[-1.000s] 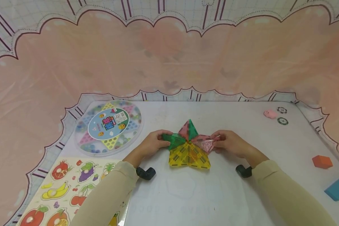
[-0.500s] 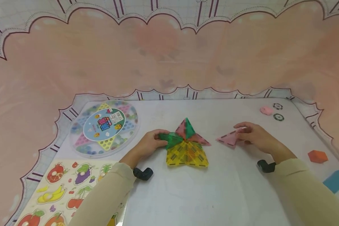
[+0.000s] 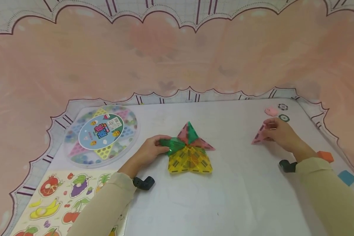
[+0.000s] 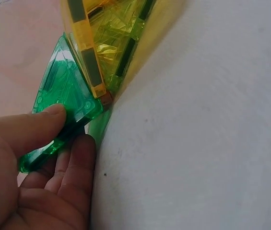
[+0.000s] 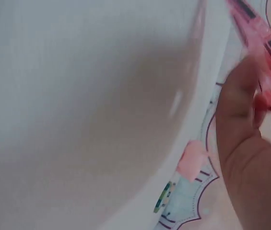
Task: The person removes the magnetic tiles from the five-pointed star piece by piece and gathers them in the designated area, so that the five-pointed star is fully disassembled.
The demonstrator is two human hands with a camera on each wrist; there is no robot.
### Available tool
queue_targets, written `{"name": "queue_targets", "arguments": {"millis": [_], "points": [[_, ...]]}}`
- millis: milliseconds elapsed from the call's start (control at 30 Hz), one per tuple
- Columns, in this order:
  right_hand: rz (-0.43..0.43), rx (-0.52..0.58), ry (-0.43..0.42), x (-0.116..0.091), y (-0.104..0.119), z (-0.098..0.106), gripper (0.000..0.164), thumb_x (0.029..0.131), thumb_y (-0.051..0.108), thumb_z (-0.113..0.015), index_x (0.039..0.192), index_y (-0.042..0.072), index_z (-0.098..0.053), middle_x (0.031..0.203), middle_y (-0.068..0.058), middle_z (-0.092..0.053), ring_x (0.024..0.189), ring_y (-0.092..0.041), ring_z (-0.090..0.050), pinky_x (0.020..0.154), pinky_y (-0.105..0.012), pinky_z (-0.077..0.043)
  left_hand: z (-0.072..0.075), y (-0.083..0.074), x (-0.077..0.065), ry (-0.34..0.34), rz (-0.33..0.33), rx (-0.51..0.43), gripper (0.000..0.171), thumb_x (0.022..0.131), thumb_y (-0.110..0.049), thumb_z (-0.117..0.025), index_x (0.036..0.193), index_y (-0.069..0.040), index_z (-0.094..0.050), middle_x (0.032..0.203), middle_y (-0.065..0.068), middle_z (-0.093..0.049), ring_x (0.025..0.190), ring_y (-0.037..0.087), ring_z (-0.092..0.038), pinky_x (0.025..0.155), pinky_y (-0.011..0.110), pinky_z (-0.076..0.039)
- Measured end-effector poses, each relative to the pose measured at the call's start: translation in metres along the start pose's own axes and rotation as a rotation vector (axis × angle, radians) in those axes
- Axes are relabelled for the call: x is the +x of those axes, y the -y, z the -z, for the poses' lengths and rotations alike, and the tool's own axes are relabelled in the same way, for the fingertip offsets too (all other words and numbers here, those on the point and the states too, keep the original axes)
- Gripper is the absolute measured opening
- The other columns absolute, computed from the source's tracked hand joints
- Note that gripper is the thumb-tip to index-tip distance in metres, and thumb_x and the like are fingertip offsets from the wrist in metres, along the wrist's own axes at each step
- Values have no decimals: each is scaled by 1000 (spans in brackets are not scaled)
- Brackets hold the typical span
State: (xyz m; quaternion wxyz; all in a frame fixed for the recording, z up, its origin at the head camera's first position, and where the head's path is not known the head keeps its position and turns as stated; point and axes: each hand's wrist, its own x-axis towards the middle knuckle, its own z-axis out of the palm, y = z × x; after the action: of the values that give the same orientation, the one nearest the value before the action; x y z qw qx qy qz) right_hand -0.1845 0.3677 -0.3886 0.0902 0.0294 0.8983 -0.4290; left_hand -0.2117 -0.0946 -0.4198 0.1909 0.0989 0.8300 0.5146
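In the head view, a star-like build of see-through magnetic tiles stands mid-table. Two yellow tile faces (image 3: 190, 160) form its front, with a pink and green peak (image 3: 191, 132) behind and a pink point (image 3: 203, 143) on the right. My left hand (image 3: 147, 152) pinches the green triangular tile (image 4: 61, 91) at the build's left side, thumb on its face and fingers beneath. Well to the right, my right hand (image 3: 283, 136) holds a pink triangular magnetic tile (image 3: 258, 135) by one end, apart from the build. The right wrist view shows this pink tile (image 5: 269, 52) at its upper right edge.
A round marble-game case (image 3: 100, 131) lies back left, with a fruit puzzle board (image 3: 44, 190) in front, partly under the left sleeve. Back right are a small pink toy (image 3: 271, 111) and two round chips (image 3: 284, 118). Orange (image 3: 325, 156) and blue (image 3: 346, 178) blocks sit beside the right sleeve.
My right hand has pulled the pink tile off the build's right side and carried it rightward, turning it more upright. My left hand keeps its grip on the green tile. The head view has shifted slightly.
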Motion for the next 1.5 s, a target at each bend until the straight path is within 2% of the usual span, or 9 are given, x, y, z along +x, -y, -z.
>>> {"name": "queue_targets", "arguments": {"millis": [200,333,500,633,767,833,1000,1233,1500], "points": [[-18,-70,81,9,-7,10,55,88,26,-57,133,3,-36,128,-22,-37,103,-30,-43,73,-25,-46,2,-1,0,11,11,-10,39,81,-17,-67,118,-18,-56,115,3,-54,97,17,-50,85,34,-40],[-31,-134,82,18,-10,17,53,87,24,-57,133,5,-39,130,-23,-38,104,-31,-44,73,-29,-45,2,-15,-9,14,5,-5,39,82,-13,-65,120,-12,-55,115,6,-54,96,18,-50,85,34,-40],[-99,-134,84,28,-12,18,63,86,34,-58,135,4,-34,133,-26,-31,111,-37,-38,85,-45,-40,1,-31,-21,16,-16,15,37,84,-9,-61,120,-7,-54,114,8,-55,95,18,-51,84,33,-41],[-91,-200,59,26,-2,13,69,85,45,-56,136,5,-33,134,-29,-28,116,-43,-30,85,-56,-35,1,-20,-14,14,-25,9,37,83,-12,-63,119,-11,-55,113,6,-56,94,17,-52,84,33,-42],[-9,-194,65,20,22,-8,61,84,41,-58,132,8,-40,124,-21,-44,103,-34,-46,79,-47,-41,3,-15,-9,11,-22,5,37,82,-14,-65,118,-14,-56,112,5,-56,94,17,-52,82,33,-41],[39,-182,97,20,34,-24,57,84,39,-59,130,10,-44,121,-16,-48,100,-30,-50,79,-44,-42,4,-22,-13,15,-13,3,37,82,-12,-64,118,-11,-56,112,6,-56,94,18,-51,82,32,-41],[135,-87,235,22,60,-71,49,83,34,-63,125,12,-49,124,-7,-50,109,-25,-47,86,-45,-40,3,-18,-11,28,-15,3,37,83,-12,-64,119,-11,-55,113,6,-56,95,17,-51,83,33,-41],[141,-30,336,28,89,-118,51,78,33,-68,122,15,-52,119,-1,-52,105,-20,-49,88,-40,-40,0,2,0,6,-13,-10,36,81,-18,-66,116,-19,-57,110,2,-57,94,15,-53,82,32,-42],[169,-68,392,37,103,-139,46,77,32,-69,119,19,-54,115,4,-53,101,-19,-49,85,-36,-42,1,3,1,8,-9,-21,37,81,-16,-67,116,-20,-57,110,2,-57,94,16,-53,82,31,-42]]}}
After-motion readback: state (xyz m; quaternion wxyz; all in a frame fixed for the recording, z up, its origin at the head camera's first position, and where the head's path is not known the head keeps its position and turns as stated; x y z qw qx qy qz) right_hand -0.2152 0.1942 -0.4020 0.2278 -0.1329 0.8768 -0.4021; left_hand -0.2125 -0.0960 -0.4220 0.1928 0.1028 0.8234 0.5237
